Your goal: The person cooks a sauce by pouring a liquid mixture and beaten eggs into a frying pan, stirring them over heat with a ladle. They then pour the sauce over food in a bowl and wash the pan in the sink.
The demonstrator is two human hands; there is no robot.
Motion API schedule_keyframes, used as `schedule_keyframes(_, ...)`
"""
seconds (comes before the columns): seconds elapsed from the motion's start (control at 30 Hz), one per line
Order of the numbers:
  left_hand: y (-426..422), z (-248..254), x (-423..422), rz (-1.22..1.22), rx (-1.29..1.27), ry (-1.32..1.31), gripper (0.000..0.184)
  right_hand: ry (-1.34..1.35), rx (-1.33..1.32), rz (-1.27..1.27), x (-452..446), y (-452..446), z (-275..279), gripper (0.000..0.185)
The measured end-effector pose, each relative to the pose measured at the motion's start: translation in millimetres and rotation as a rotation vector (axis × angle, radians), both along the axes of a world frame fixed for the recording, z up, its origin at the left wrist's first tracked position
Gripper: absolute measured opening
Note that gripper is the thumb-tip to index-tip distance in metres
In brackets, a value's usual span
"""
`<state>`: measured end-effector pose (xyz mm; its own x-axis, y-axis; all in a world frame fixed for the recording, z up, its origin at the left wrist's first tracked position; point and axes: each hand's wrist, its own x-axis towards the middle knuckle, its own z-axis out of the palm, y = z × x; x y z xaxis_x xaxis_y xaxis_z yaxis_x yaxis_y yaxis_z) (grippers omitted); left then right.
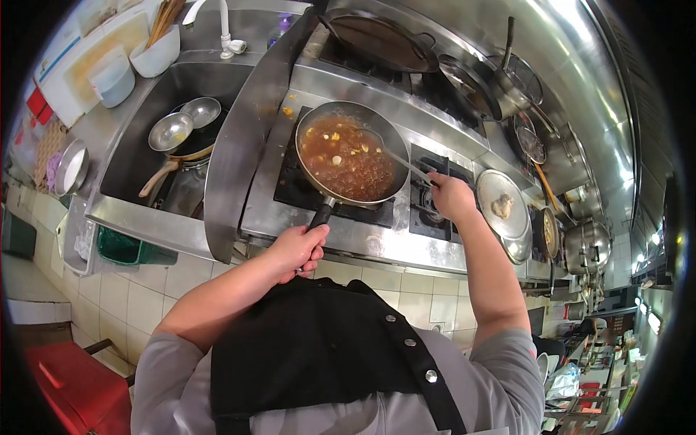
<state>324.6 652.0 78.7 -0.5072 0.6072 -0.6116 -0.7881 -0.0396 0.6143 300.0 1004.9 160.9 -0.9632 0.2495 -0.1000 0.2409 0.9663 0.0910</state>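
- A stainless steel counter [264, 217] carries the stove, with a tall metal partition [232, 156] between it and the sink [210, 76].
- In the sink, two metal bowl-shaped pieces [171, 132] lie over other cookware; a white faucet [225, 36] stands behind.
- The pan [401, 156] sits on the front-left burner, holding bubbling reddish-brown sauce [341, 170] with pale and yellowish pieces.
- The left hand is closed around the black pan handle [322, 214].
- The right hand [451, 197] grips the ladle [409, 167], which slants down into the sauce on the pan's right side.
- A large dark pan [377, 43] occupies the rear of the stove; farther right sits a round metal lid [502, 204] with a pale lump at its middle, too indistinct to name.
- Pale tiles [145, 290] cover the floor, with a green bin [130, 246] below the sink and a red seat [76, 391] at lower left, cut off by the dark edge.
- The ladle's bowl is partly sunk in sauce, and the left fist hides most of the handle's lower end.
- The room at far right is small, warped and hard to read.
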Motion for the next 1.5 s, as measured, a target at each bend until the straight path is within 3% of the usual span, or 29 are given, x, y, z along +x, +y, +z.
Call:
schedule_keyframes(0.57, 0, 4, 0, -0.014, -0.041, 0.003, 0.031, 0.059, -0.258, -0.024, 12, -4, 0, 0.028)
schedule_keyframes(0.77, -1, 2, 0, -0.013, -0.029, 0.003, 0.032, 0.121, -0.347, -0.061, 17, -4, 27, 0.031)
schedule_keyframes(1.0, 0, 7, -1, -0.008, -0.039, -0.023, 0.034, 0.286, 0.166, 0.107, -11, 16, 7, 0.033)
schedule_keyframes(1.5, 0, 5, 0, -0.003, -0.032, -0.002, 0.035, 0.004, -0.040, 0.037, 6, -14, 5, 0.035)
